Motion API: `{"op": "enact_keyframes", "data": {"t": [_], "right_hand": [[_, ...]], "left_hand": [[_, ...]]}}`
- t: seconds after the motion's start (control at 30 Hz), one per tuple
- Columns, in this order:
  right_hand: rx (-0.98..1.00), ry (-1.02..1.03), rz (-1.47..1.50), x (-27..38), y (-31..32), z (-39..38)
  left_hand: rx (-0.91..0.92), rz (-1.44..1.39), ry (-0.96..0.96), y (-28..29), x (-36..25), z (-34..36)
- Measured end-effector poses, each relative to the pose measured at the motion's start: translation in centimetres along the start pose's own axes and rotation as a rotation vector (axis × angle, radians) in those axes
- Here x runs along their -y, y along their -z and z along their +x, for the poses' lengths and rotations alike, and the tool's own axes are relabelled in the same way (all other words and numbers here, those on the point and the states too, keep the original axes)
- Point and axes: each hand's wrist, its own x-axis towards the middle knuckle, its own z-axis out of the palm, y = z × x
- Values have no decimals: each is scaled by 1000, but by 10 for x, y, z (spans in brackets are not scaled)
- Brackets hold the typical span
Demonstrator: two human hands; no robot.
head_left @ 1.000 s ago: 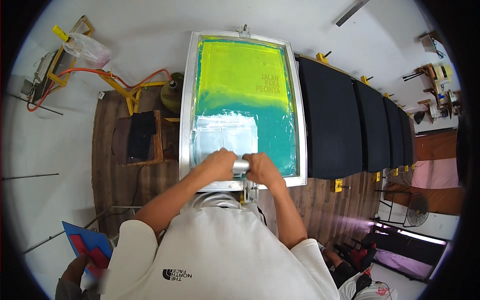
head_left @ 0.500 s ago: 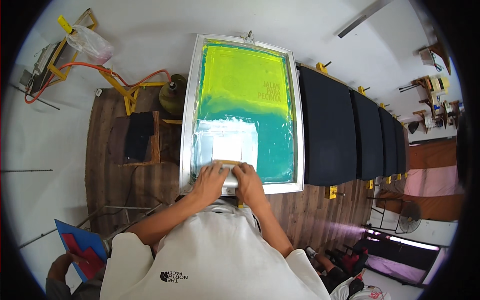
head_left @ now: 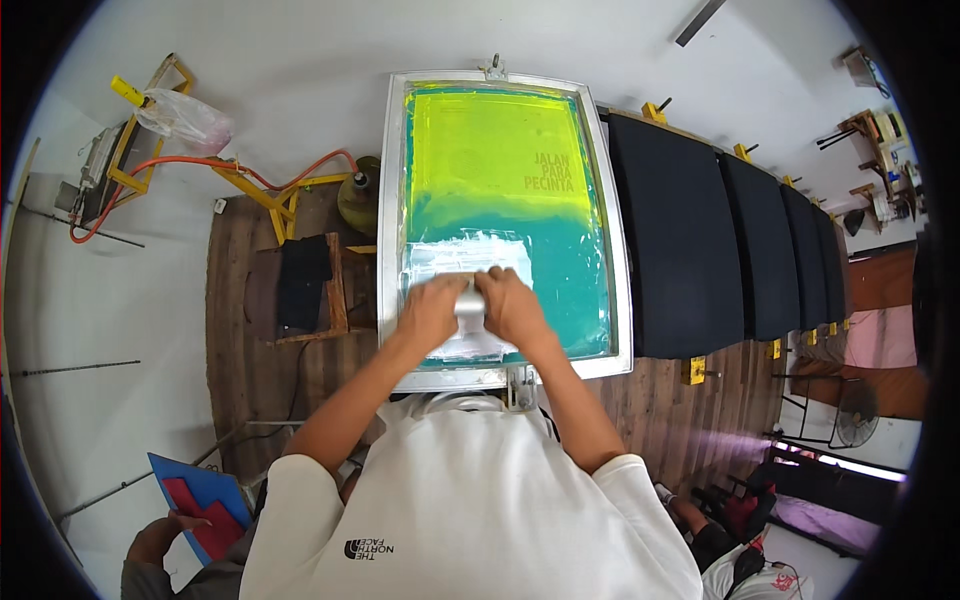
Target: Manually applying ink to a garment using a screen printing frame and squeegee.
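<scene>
In front of me lies a screen-printing frame (head_left: 621, 270) with a pale metal rim. Its mesh is yellow-green (head_left: 480, 140) at the far end, with small lettering at the right, and teal (head_left: 568, 280) toward me. White ink (head_left: 508, 254) is spread over the near left part of the mesh. My left hand (head_left: 432, 308) and my right hand (head_left: 512, 308) are both closed round a squeegee (head_left: 470, 301), side by side over the white ink. The fingers blur slightly, and the squeegee's lower edge is partly hidden.
Several black-covered printing boards (head_left: 685, 240) run off to the right, with yellow clamps (head_left: 694, 371) along them. A small stand (head_left: 340, 285) with dark cloth is at the left. A person's hand (head_left: 165, 535) holds a blue and red board (head_left: 205, 500) at lower left.
Both my hands have pushed the squeegee from the frame's near edge farther away, up into the white ink. The whole view has shifted slightly.
</scene>
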Motion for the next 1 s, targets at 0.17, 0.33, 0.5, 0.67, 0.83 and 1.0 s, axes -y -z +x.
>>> {"op": "enact_keyframes", "data": {"t": [0.17, 0.33, 0.5, 0.67, 0.83, 1.0], "right_hand": [[118, -40, -5, 35, -4, -76], [288, -37, 19, 32, 24, -48], [145, 2, -69, 3, 17, 37], [82, -4, -7, 8, 2, 15], [13, 21, 22, 23, -9, -63], [314, -8, -16, 28, 24, -61]], "left_hand": [[143, 85, 47, -9, -39, -81], [255, -60, 150, 28, -48, -47], [134, 7, 211, 36, -10, 23], [-9, -11, 132, 1, 5, -4], [29, 6, 161, -7, -45, -70], [194, -55, 143, 13, -58, -62]]}}
